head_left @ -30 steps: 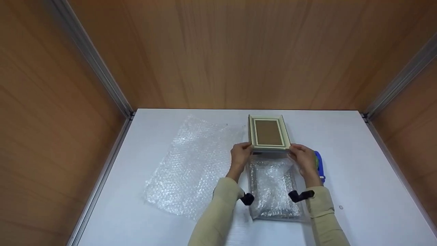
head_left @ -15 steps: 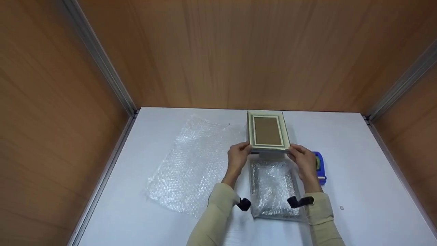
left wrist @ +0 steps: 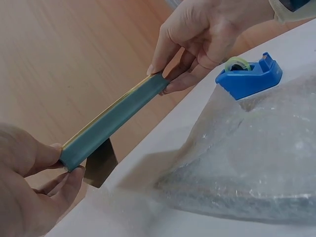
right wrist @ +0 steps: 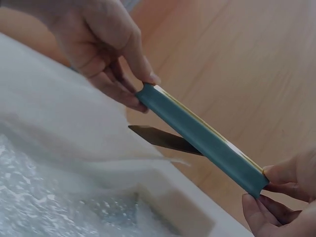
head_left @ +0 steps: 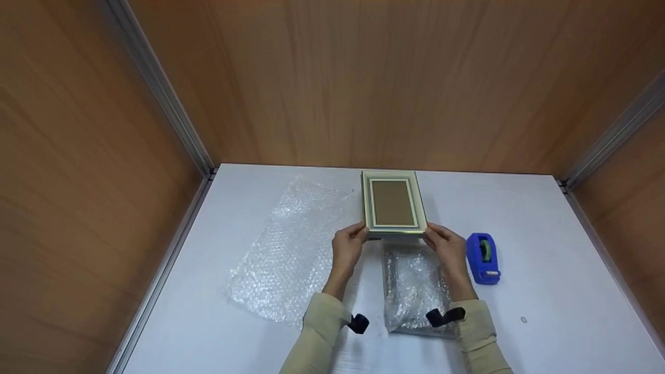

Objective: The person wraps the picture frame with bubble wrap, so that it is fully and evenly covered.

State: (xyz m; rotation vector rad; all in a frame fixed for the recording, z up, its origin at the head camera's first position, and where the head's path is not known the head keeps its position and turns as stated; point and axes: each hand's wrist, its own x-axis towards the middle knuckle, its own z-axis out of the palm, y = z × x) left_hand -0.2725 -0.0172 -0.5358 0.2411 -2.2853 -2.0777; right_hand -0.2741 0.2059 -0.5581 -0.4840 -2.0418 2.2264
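Both hands hold a picture frame [head_left: 394,202] up off the table, its pale border and brown middle facing up. My left hand [head_left: 346,248] pinches the near left corner between thumb and fingers. At the near right corner my right hand [head_left: 448,249] does the same. In the left wrist view the frame's edge [left wrist: 113,121] looks teal with a gold line, and a dark stand leg [left wrist: 101,165] juts out beneath. Partly under the right hand, a second frame wrapped in bubble wrap [head_left: 415,291] lies on the table.
A flat sheet of bubble wrap [head_left: 291,254] spreads over the white table [head_left: 545,249] at left. A blue tape dispenser [head_left: 483,258] stands right of the right hand. One small clear bit [head_left: 523,320] lies near it. Wooden panels [head_left: 363,83] wall the back and sides.
Both hands have carried the picture frame a little to the left and towards me. The tape dispenser, partly hidden behind the right hand before, now shows in full.
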